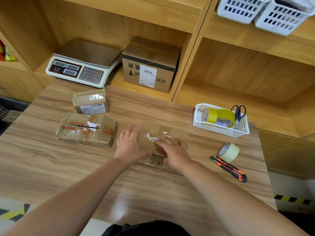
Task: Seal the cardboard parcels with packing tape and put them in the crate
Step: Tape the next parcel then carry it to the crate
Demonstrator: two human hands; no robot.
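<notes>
Two hands lie flat on the cardboard parcel (pixel 177 133) at mid-table (pixel 51 167). The left hand (pixel 129 143) is against its left side and the right hand (pixel 172 149) on its taped top, fingers straight, gripping nothing. The parcel is blurred and we cannot tell its long axis. A tape roll (pixel 229 152) and a utility knife (pixel 229 169) sit near the right edge.

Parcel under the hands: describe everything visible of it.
The parcel is a low brown cardboard box lying flat on the wooden table. Glossy clear tape crosses its top and catches glare; reddish print shows on its near side. The left hand rests against its left edge, fingers straight; the right hand presses flat on top. Its outline is blurred.
</notes>
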